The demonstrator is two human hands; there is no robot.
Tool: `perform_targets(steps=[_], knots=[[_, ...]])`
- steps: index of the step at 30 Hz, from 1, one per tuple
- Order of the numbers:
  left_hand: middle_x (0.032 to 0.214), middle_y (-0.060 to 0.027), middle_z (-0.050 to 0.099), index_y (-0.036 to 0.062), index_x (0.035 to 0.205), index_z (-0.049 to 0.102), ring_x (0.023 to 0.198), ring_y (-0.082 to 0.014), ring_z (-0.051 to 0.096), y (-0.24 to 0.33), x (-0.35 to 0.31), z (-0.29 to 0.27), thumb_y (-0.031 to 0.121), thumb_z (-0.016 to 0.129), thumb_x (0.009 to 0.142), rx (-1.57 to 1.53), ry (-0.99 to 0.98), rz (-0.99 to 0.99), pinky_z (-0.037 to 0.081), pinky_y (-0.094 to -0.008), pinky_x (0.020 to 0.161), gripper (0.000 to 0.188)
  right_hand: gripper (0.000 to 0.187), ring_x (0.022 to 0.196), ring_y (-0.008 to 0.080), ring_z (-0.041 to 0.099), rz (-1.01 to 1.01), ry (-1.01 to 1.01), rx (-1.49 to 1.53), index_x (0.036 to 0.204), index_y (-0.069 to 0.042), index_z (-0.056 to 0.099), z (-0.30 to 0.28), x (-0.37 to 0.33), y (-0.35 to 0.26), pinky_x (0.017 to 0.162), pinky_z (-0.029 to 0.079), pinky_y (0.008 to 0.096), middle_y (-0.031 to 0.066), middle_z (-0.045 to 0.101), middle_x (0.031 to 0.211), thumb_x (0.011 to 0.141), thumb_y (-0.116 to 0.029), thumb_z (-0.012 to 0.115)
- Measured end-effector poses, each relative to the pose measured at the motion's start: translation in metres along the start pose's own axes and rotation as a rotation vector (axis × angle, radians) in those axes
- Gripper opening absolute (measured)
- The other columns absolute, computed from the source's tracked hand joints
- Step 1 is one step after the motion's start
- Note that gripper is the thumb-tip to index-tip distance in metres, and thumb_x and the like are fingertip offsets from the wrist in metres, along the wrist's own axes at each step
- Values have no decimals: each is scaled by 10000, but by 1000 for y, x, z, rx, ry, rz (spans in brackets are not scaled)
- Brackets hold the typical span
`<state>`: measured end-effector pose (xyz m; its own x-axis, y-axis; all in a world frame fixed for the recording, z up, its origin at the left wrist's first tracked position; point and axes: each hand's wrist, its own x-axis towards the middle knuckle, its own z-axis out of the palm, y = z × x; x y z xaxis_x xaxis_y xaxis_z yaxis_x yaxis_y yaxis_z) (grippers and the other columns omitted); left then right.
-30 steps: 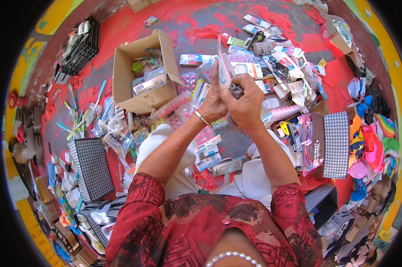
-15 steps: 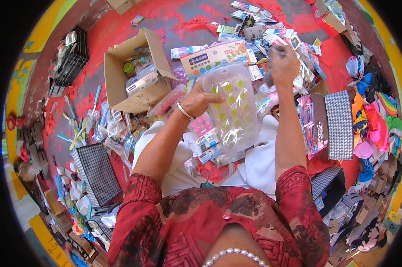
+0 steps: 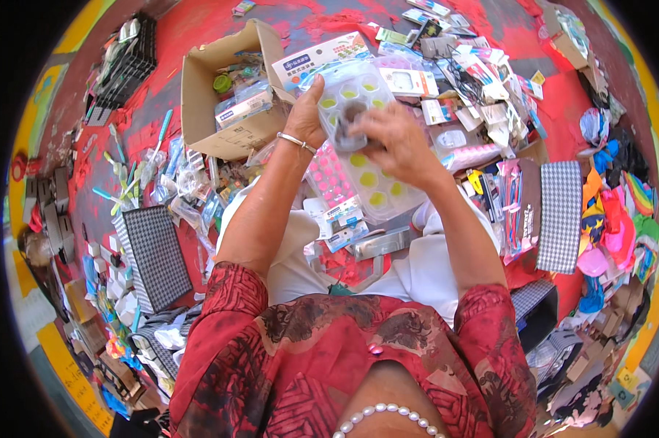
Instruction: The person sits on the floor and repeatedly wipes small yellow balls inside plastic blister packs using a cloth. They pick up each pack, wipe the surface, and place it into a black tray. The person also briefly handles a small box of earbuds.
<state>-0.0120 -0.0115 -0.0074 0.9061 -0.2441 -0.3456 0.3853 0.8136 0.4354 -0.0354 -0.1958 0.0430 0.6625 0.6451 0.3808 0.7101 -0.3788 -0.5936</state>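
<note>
A clear plastic tray with rows of yellow-green round cups is held up over my lap. My left hand grips it by its upper left edge, thumb up along the side. Across its face my right hand presses a crumpled grey cloth, the fingers bunched around it and smeared by motion. Behind the tray's top lies a pale printed pack. Below my left forearm is a pack with pink round cups.
An open cardboard box with packaged goods stands at the far left. Loose small packages pile up at the far right. Houndstooth boxes sit on either side, one standing upright at right. Black crates stand at the back left.
My right hand has come from the pile at the right onto the tray, bringing the grey cloth. The tray has tilted, and my left hand has shifted up and left along its edge.
</note>
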Motion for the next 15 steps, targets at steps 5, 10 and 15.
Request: perform_targets(steps=[5,10,15], knots=[[1089,-101,560,32,1135,477,980,-247,557,19,-1,-1,277,453,921,43,269,318,467,-412,853,326,228,816,258,528,175,-217,187,837,-77,614,-28,-29,11,725,440,337,83,573,849,621,-6,636],[1078,-82,559,37,1126,486,965,-228,553,24,-2,-5,257,479,910,49,248,372,471,-381,833,309,196,573,124,590,837,419,54,892,-46,653,-57,-23,35,532,459,256,90,635,762,709,-110,629],[1119,-116,547,30,1158,469,997,-254,546,16,6,-16,293,451,918,27,208,329,464,-404,846,357,188,710,169,609,387,348,329,860,-94,652,-10,-2,-3,619,474,292,69,628,806,698,-188,668]])
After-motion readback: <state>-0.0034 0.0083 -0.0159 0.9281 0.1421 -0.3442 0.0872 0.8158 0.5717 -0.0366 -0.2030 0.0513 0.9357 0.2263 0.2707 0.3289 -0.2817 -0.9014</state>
